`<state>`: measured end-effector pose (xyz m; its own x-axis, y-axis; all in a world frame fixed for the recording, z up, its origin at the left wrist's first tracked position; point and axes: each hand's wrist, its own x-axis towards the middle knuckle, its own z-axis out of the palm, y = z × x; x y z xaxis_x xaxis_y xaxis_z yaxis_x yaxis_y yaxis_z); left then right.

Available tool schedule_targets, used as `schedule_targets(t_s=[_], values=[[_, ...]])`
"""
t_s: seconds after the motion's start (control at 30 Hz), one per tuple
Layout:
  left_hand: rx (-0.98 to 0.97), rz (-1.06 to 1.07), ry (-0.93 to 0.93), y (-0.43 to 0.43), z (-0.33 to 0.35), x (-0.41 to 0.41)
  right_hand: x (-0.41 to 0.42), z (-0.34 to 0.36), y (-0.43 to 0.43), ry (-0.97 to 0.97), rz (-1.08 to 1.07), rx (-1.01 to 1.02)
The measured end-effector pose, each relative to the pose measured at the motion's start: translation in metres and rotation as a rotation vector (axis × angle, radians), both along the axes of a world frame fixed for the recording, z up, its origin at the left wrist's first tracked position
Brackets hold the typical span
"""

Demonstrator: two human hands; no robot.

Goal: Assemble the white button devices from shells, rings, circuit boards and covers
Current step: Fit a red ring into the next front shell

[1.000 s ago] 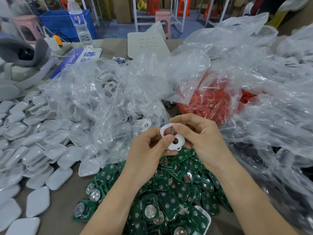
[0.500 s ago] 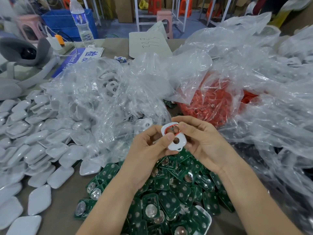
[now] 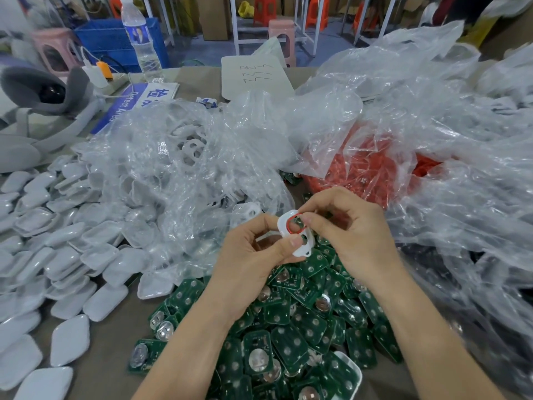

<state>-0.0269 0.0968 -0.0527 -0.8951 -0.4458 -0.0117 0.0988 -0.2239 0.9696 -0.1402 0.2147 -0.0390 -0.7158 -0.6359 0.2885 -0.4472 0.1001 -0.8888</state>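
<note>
Shell sits pinched in left hand over the boards, right hand pinching the ring into it, so I'd say board and cover aren't fitted yet.

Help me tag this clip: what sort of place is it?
Probably a factory assembly bench: heaps of green circuit boards, stacked white covers, a bag of red rings, all in bulk.
</note>
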Motion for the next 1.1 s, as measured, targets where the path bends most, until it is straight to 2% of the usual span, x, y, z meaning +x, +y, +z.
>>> schedule_targets(t_s=[0.07, 0.4, 0.6, 0.8, 0.97, 1.1], values=[[-0.061, 0.012, -0.004, 0.002, 0.000, 0.000, 0.003, 0.000, -0.003, 0.116, -0.050, 0.060], [-0.197, 0.008, -0.003, 0.005, -0.004, 0.001, 0.008, 0.001, -0.006, 0.165, -0.019, 0.068], [-0.318, 0.080, -0.014, 0.006, -0.004, -0.001, 0.011, -0.002, -0.008, 0.243, -0.062, 0.115], [-0.238, 0.081, 0.008, 0.010, -0.005, -0.002, 0.016, -0.007, -0.012, 0.209, -0.099, 0.130], [-0.234, 0.097, 0.000, 0.005, -0.007, -0.001, 0.001, -0.004, -0.008, 0.118, -0.261, 0.092], [-0.216, 0.121, 0.030, 0.007, -0.007, -0.002, 0.005, -0.001, -0.004, 0.011, -0.139, 0.019]])
